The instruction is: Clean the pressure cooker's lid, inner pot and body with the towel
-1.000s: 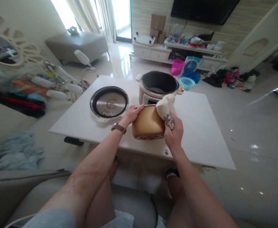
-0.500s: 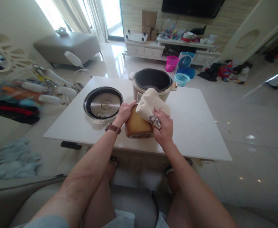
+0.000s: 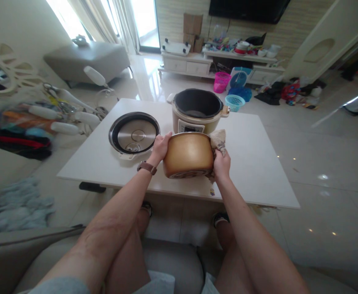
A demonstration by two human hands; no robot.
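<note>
A golden-brown inner pot (image 3: 188,153) is tilted over the near part of the table, its outer wall and part of its base facing me. My left hand (image 3: 161,148) grips its left rim, thumb on top. At the pot's right side, my right hand (image 3: 222,164) is closed on a beige cloth (image 3: 218,140) pressed against the wall. Just behind stands the pressure cooker body (image 3: 194,116), open, with a dark inside and a front panel. To the left lies the cooker's lid (image 3: 134,134), its metal underside up.
The white table (image 3: 255,163) holds these things, and a small sticker (image 3: 212,192) is near its front edge. A lamp with white shades (image 3: 87,118) stands close on the left. A blue basket (image 3: 234,103) and a pink basket (image 3: 221,81) are on the floor beyond.
My right hand has moved the cloth from the pot's front and top round to its right side. The golden wall is now uncovered. My left hand keeps its grip.
</note>
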